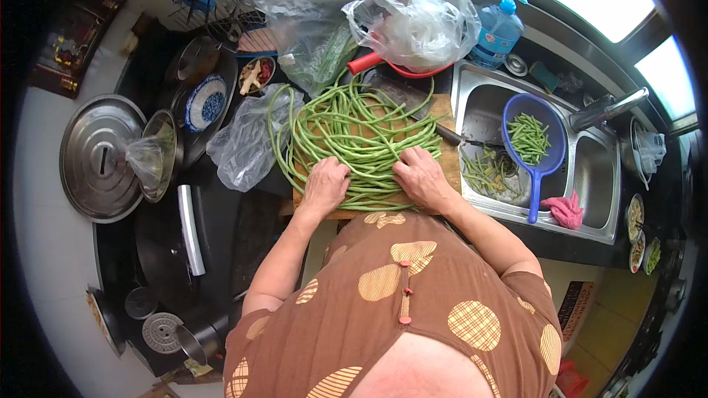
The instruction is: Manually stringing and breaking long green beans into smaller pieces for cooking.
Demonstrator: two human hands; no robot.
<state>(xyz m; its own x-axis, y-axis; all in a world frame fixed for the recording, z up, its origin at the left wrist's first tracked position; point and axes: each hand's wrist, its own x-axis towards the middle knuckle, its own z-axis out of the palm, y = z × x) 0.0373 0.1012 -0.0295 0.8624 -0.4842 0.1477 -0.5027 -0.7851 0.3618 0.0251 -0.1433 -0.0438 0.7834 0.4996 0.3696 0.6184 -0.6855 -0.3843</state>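
Observation:
A large tangled heap of green yardlong beans (343, 121) covers most of a wooden cutting board (451, 163) in front of me. My left hand (326, 182) has its fingers curled on the beans at the near left of the heap. Opposite it, my right hand (423, 174) grips beans at the near right, thumb side inward. A cleaver (404, 97) lies at the back right of the board, its blade partly under beans and its dark handle pointing toward the sink. Fingertips of both hands are hidden among the strands.
A blue strainer (534, 163) holding cut bean pieces rests across the steel sink (470, 121), where trimmings lie. Behind the board are plastic bags (426, 22), a red-handled container (365, 62) and a soap bottle (498, 30). Left are a crumpled bag (243, 149) and a steel lid (102, 160).

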